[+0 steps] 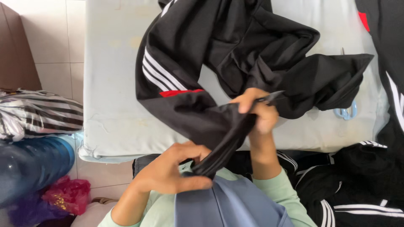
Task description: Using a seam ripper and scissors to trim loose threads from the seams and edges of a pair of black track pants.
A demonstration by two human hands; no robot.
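Right grip: the right hand (256,110) is closed on a bunched fold of the black jacket (235,46), thumb and fingers pinching the cloth at the desk's near edge
Left grip: the left hand (170,172) is closed lower down on the same twisted strip of cloth, close to the person's chest, fingers curled and thumb pressed along it
Long axis: the gathered strip (223,145) runs on a slant from the left hand up and to the right into the right hand, pulled fairly straight between the two
Direction from the grip: the bulk of the jacket lies beyond the right hand, spread away from the person across the pale blue desk (109,92)
Sleeve: the part with white stripes and a red band (168,82) lies up and left of the right hand, flat on the desk
Nearer hand: the right hand is nearer the spread jacket; the left holds only the trailing end
Around: blue-handled scissors (346,112) lie on the desk to the right, partly under the cloth; more black striped garments (362,185) are heaped at lower right; a striped bag (38,113) sits on the floor at left
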